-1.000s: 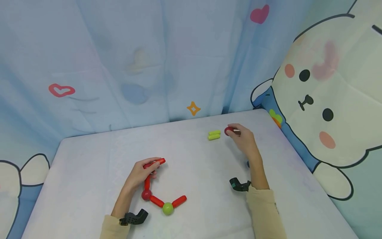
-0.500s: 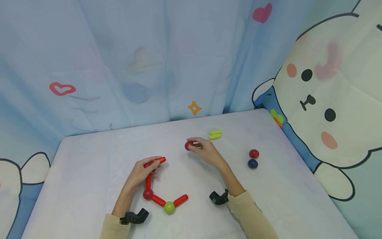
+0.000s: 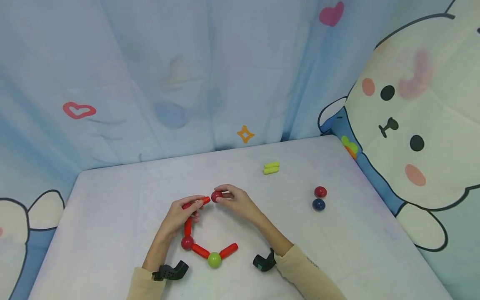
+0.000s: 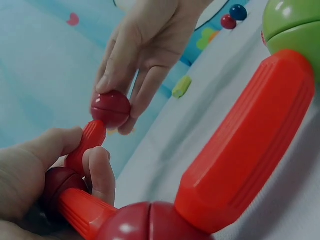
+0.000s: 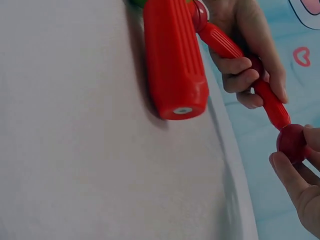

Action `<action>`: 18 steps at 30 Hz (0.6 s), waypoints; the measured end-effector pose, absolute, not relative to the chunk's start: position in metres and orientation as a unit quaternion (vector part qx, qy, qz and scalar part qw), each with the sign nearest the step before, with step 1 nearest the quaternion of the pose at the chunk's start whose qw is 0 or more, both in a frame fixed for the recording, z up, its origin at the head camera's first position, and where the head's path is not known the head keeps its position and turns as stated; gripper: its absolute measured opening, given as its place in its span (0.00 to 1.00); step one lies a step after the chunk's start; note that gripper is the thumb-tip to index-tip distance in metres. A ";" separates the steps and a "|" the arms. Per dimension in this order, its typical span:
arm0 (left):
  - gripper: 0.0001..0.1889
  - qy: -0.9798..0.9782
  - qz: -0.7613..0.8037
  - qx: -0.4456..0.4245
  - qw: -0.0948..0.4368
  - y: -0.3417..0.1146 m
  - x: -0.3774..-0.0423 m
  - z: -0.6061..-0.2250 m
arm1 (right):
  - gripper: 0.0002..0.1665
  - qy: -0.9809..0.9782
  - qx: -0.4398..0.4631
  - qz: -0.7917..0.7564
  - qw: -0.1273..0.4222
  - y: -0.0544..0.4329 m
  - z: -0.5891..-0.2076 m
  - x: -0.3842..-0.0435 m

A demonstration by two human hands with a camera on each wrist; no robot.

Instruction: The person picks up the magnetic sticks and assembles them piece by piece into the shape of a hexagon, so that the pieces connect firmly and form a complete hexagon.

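My left hand [image 3: 182, 214] pinches a red ribbed rod [image 4: 91, 145] at the upper end of a chain of magnetic rods and balls. Partly covered by that hand is a dark red ball [image 4: 60, 182]. Below it the chain runs through a second dark red ball [image 3: 187, 242], a red rod [image 3: 200, 251] and a green ball [image 3: 214, 260] to a red rod [image 3: 228, 251] with a free end. My right hand [image 3: 236, 202] pinches another dark red ball [image 5: 291, 143] between thumb and fingers, right at the tip of the left-held rod.
Two yellow-green rods [image 3: 271, 168] lie side by side toward the back of the white-covered table [image 3: 131, 183]. To the right sit a red ball [image 3: 320, 191] and a dark blue ball [image 3: 318, 204]. A printed curtain [image 3: 150, 83] hangs behind the table's far edge.
My right hand has carried the dark red ball from beside the yellow-green rods leftward to the rod's tip. The left hand and chain have stayed nearly still.
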State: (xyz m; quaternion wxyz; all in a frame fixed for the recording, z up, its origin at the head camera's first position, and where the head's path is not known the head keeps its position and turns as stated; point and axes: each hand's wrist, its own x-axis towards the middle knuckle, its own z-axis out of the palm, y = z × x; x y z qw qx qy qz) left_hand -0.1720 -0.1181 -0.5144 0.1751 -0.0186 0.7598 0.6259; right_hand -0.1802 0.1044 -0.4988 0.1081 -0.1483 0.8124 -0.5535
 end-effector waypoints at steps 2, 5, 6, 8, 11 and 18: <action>0.19 0.759 0.626 -0.016 0.178 -0.118 -0.172 -0.514 | 0.23 0.806 -0.158 -0.561 0.103 0.102 -0.500 -0.179; 0.19 0.763 0.622 -0.010 0.178 -0.118 -0.171 -0.513 | 0.23 0.801 -0.167 -0.566 0.103 0.101 -0.502 -0.179; 0.19 0.766 0.619 -0.009 0.176 -0.118 -0.171 -0.512 | 0.23 0.801 -0.168 -0.566 0.105 0.101 -0.502 -0.179; 0.19 0.774 0.610 -0.005 0.172 -0.118 -0.171 -0.511 | 0.24 0.801 -0.166 -0.563 0.112 0.102 -0.502 -0.179; 0.19 0.789 0.593 -0.004 0.162 -0.120 -0.171 -0.510 | 0.24 0.807 -0.168 -0.553 0.119 0.104 -0.501 -0.179; 0.18 0.791 0.591 -0.021 0.160 -0.126 -0.172 -0.506 | 0.24 0.815 -0.153 -0.543 0.132 0.107 -0.500 -0.180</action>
